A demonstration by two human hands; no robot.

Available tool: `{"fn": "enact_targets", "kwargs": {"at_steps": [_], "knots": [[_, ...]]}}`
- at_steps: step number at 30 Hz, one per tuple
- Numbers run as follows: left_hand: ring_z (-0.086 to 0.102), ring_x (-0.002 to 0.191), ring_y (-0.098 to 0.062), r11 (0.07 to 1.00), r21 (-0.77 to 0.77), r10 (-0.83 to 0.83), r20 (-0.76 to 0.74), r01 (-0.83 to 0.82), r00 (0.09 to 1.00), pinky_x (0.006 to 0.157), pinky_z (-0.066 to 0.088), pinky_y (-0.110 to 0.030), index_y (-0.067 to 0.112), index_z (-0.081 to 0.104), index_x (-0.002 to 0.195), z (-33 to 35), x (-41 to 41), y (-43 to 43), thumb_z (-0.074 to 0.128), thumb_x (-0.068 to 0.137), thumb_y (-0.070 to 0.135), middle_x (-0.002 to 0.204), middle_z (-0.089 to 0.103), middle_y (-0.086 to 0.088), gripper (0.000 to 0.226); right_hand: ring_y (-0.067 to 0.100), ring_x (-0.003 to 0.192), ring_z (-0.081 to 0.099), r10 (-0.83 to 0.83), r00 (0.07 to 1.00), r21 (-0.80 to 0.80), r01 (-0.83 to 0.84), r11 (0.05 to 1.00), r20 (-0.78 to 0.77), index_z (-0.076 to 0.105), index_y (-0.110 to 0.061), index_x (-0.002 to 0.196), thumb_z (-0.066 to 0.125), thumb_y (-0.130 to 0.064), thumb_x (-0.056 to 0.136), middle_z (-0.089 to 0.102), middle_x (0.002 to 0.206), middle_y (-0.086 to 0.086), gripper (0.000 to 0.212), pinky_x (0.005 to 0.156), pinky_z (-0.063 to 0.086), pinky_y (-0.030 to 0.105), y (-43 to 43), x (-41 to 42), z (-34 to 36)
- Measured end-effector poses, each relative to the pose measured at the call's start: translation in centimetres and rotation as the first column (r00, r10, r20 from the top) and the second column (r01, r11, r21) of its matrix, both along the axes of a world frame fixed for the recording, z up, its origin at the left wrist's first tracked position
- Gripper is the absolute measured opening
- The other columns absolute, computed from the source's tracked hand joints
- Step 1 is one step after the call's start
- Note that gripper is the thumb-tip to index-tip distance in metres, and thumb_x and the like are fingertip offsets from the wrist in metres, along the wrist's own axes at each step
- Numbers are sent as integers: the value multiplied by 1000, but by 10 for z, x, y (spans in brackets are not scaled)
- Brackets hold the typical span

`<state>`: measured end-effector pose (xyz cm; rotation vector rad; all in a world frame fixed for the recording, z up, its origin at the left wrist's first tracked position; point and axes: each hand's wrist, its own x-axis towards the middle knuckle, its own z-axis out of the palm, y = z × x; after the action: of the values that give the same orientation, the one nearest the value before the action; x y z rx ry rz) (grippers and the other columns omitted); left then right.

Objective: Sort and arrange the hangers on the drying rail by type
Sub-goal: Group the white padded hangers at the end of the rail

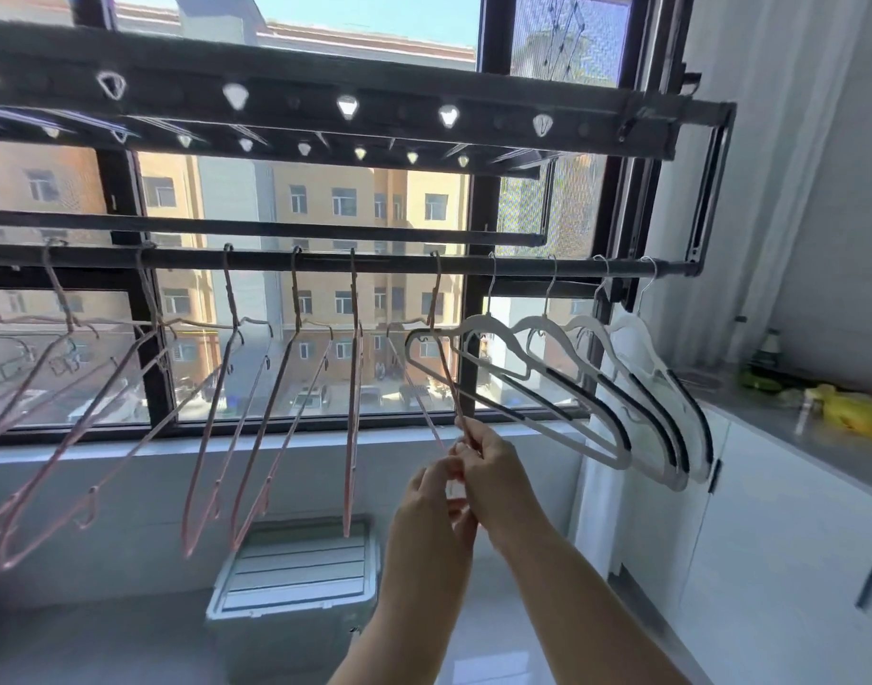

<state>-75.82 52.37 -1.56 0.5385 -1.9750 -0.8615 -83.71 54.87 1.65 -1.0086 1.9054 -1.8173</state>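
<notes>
The left hand [431, 506] and right hand [493, 477] are close together and touching. Both pinch the low end of one pink hanger [446, 373]. It hooks on the rail [399, 263] at 12 o'clock. Other pink hangers [256, 412] hang toward 9 o'clock, and white hangers [597, 388] toward 3 o'clock.

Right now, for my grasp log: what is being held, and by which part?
The rightmost pink hanger, hooked on the rail: left hand and right hand both pinch its lower end.
</notes>
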Motion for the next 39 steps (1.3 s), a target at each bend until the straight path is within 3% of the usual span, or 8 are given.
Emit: {"fn": "enact_targets", "kwargs": {"at_steps": [3, 6, 10, 12, 18, 22, 27, 39], "knots": [[62, 81, -1, 1000, -1, -5, -5, 5, 1000, 71, 48, -5, 21, 52, 114, -2, 1, -1, 65, 79, 7, 111, 60, 6, 40, 20, 112, 55, -2, 999, 62, 5, 998, -46, 43, -13, 135, 39, -12, 96, 57, 121, 7, 39, 100, 43, 33, 2, 2, 3], [55, 89, 1, 999, -49, 9, 57, -6, 998, 82, 45, -10, 22, 37, 128, -6, 3, 1, 68, 77, 23, 114, 56, 8, 60, 21, 121, 45, -95, 942, 152, 150, 977, -321, 41, -14, 135, 42, -25, 96, 45, 132, 9, 41, 100, 36, 29, 9, -6, 7], [45, 113, -9, 995, -95, 41, 103, -32, 994, 101, 35, -23, 21, 14, 138, -11, 1, 7, 62, 78, 43, 125, 48, 3, 80, 22, 115, 45, -398, 575, -60, 516, 854, -715, 51, -7, 123, 52, -18, 90, 50, 123, 13, 34, 93, 34, 23, 36, -44, 34], [36, 124, -15, 996, -84, 52, 157, -39, 986, 109, 28, -29, 21, -1, 140, -10, -5, 9, 58, 79, 49, 133, 40, -1, 89, 28, 111, 49, -373, 491, 9, 614, 789, -787, 50, -3, 124, 53, -14, 88, 54, 120, 17, 38, 94, 38, 30, 45, -69, 46], [17, 131, -25, 999, -23, 26, 231, -21, 973, 111, 21, -38, 44, -34, 125, -3, -22, 20, 62, 78, 43, 141, 13, -1, 107, 32, 113, 53, -120, 756, 425, 484, 765, -644, 35, -10, 137, 45, -22, 92, 56, 126, 17, 47, 88, 41, 34, 43, -87, 50], [4, 139, -28, 1000, -15, 1, 272, 3, 962, 107, 29, -35, 57, -22, 125, 3, -30, 18, 50, 87, 16, 147, -10, 0, 92, 31, 109, 55, -120, 724, 327, 445, 833, -680, 47, -7, 127, 38, -14, 95, 59, 120, 18, 34, 90, 43, 33, 30, -77, 39], [-2, 141, -27, 993, 113, -15, 376, -30, 926, 112, 13, -30, 18, -1, 143, 8, -35, 3, 31, 82, -13, 153, -6, -9, 76, 31, 93, 61, -166, 721, 218, 408, 887, -672, 52, -2, 117, 37, -10, 95, 61, 104, 19, 28, 85, 49, 36, 17, -67, 28], [7, 141, -22, 981, 170, 42, 262, -88, 964, 113, 11, -27, 10, -1, 143, 1, -24, -15, 27, 75, -22, 152, 6, -10, 80, 33, 88, 63, -190, 770, 165, 357, 919, -610, 50, -3, 123, 37, -8, 95, 60, 104, 18, 31, 79, 53, 46, 11, -59, 24]]}}
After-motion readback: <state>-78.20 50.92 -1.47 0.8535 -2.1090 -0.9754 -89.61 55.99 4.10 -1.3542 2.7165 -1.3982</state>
